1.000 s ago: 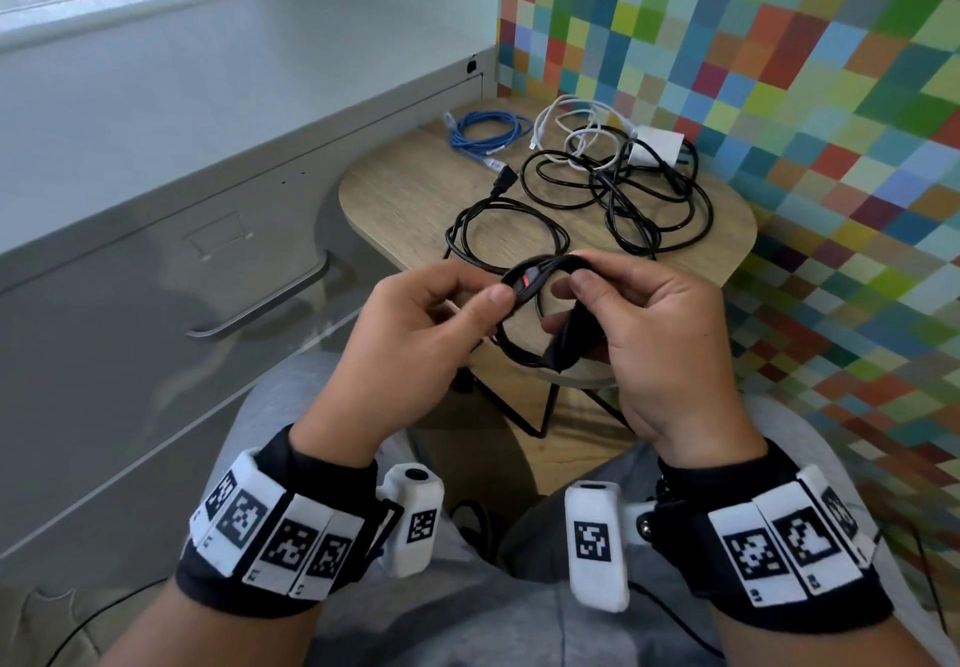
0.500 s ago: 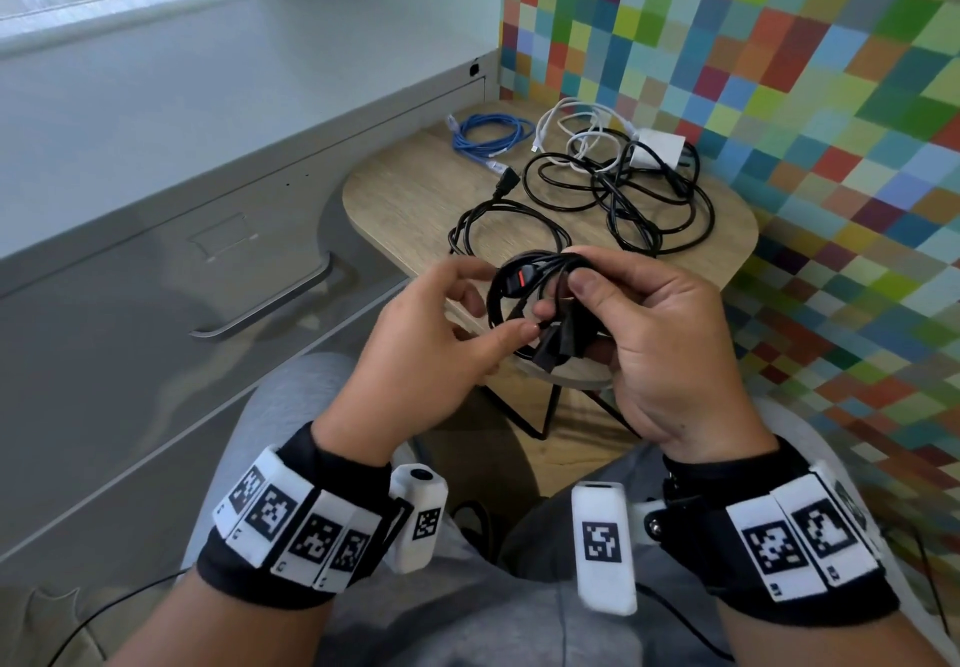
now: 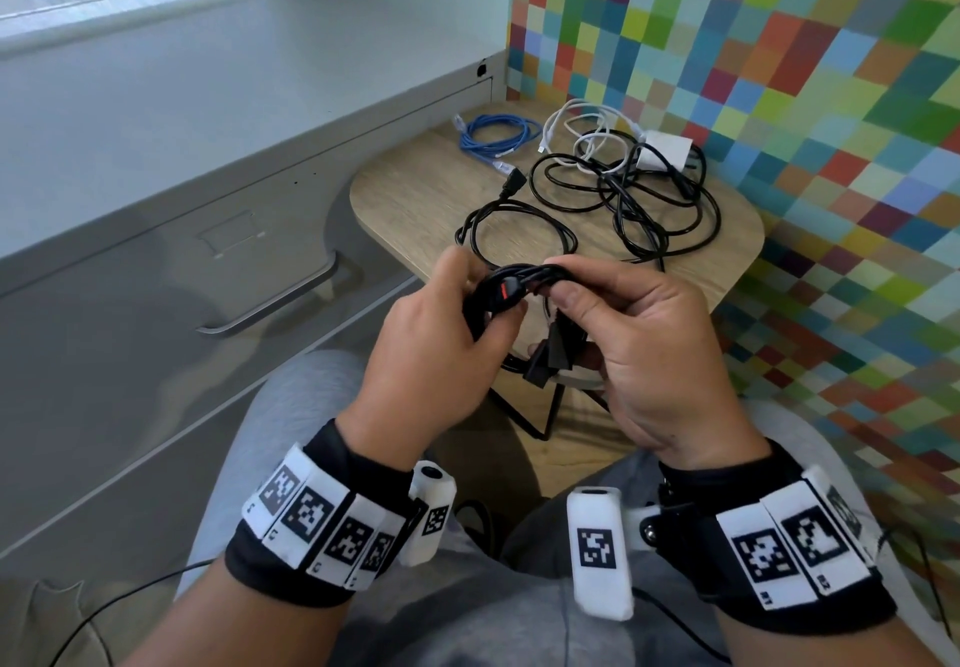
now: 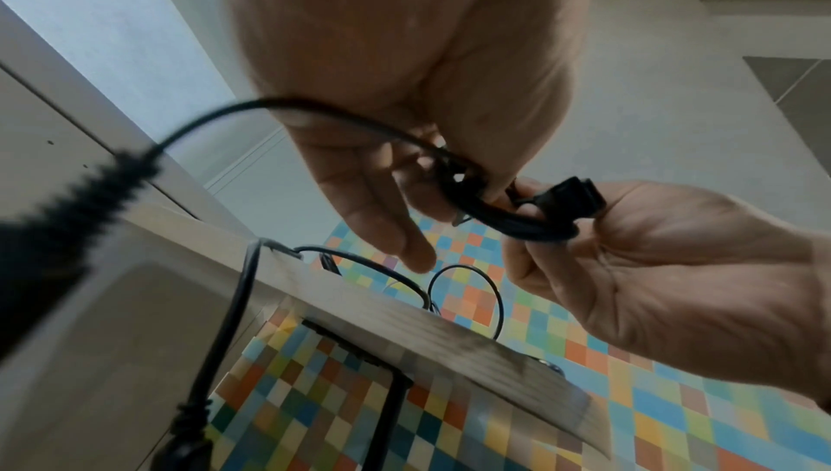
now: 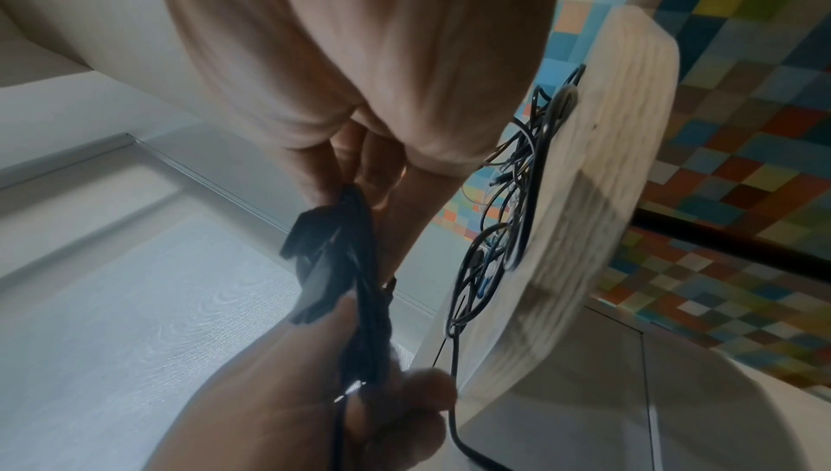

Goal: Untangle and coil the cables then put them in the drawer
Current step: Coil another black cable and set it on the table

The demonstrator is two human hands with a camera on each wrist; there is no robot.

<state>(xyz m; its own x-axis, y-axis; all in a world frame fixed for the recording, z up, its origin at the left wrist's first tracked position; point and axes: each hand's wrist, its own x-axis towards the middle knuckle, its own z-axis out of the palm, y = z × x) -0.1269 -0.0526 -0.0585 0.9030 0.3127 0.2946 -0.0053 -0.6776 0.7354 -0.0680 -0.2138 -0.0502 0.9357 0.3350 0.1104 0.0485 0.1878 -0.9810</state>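
Black, thin coiled cable (image 3: pixel 524 281) is bunched between both hands in the head view, just off the near edge of the round wooden tabletop (image 3: pixel 415 188), left hand (image 3: pixel 441 344) pinching its red-marked plug, right hand (image 3: pixel 644 349) curled round the loops. From the left wrist, the left grip (image 4: pixel 405 144) pinches the bundle (image 4: pixel 508 219) beside the right palm (image 4: pixel 652 265). From the right wrist, the right fingers (image 5: pixel 373 173) clasp the blurred strands (image 5: pixel 355 265).

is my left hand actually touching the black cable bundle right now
Touching. In the head view the left hand pinches the black cable bundle by its red-marked plug; the left wrist view shows its fingers curled round the strands.
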